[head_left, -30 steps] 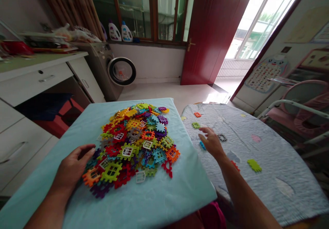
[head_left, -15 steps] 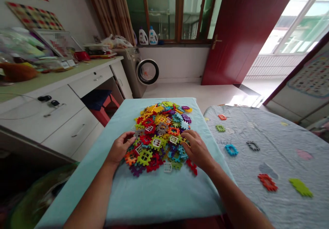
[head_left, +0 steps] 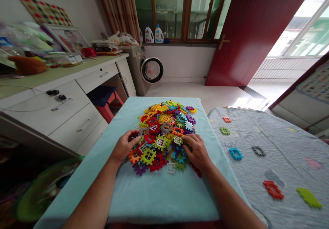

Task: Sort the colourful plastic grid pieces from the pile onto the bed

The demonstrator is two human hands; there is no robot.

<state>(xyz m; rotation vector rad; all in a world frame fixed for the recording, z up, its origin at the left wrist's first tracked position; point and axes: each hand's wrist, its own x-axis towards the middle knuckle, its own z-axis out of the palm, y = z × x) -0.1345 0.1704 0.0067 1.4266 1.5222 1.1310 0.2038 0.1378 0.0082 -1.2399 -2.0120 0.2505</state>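
Note:
A heap of colourful notched plastic pieces (head_left: pixel 160 142) lies on the light-blue cloth of the table (head_left: pixel 159 198). At the heap's left edge is my left hand (head_left: pixel 125 146), thumb and forefinger by a grey piece (head_left: pixel 144 131); whether it grips that piece is unclear. My right hand (head_left: pixel 197 150) rests against the right side of the heap, fingers curled over some pieces; what it may hold is hidden under the fingers. White window-shaped pieces are among the heap, one (head_left: pixel 171 168) at its front edge.
On the right, a second table with a grey-blue cloth (head_left: pixel 246 174) bears scattered pieces, including a blue one (head_left: pixel 235 153) and a red one (head_left: pixel 273 190). A cluttered desk (head_left: pixel 64 70), a stool (head_left: pixel 104 102) and a washing machine (head_left: pixel 137 68) stand beyond to the left.
The view has shifted, so the scene sits slightly further right. My right hand's fingers have moved slightly over the heap's right side; my left hand stays by the left edge.

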